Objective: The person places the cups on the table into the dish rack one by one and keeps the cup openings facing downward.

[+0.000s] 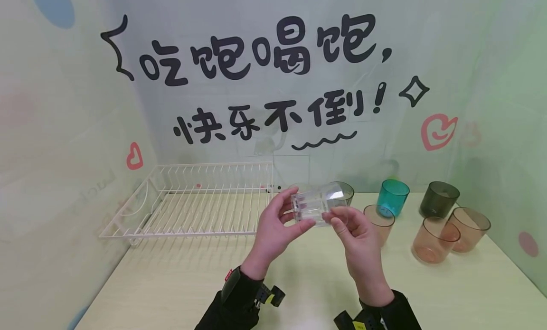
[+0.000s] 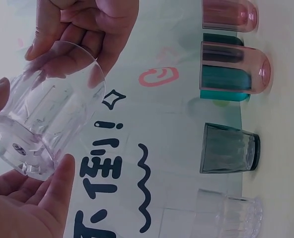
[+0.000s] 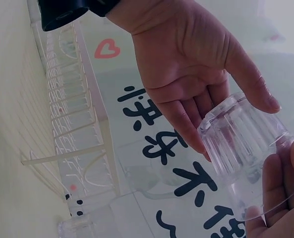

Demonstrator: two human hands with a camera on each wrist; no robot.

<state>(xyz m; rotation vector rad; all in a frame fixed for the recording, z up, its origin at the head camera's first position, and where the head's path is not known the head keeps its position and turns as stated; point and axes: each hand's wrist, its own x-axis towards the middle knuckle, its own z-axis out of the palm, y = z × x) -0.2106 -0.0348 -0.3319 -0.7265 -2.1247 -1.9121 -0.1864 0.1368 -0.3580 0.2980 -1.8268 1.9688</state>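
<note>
A clear cup [image 1: 311,204] with a ribbed lower half lies tilted on its side in the air, held between both hands. My left hand [image 1: 275,225] grips its base end, thumb on the near side and fingers behind. At the rim end my right hand [image 1: 361,240] pinches the wall, with some fingertips inside the mouth in the right wrist view. A small round mark shows on the base of the clear cup [image 2: 47,114] in the left wrist view. Behind the hands, a grey cup [image 1: 347,193] is partly hidden by the held one.
A white wire rack [image 1: 205,211] stands at the back left. On the table's right are a teal cup [image 1: 393,194], a dark grey cup [image 1: 439,199] and several pink cups [image 1: 433,242]. Another clear cup [image 2: 229,218] stands behind the hands. A printed curtain [image 1: 239,16] closes the back.
</note>
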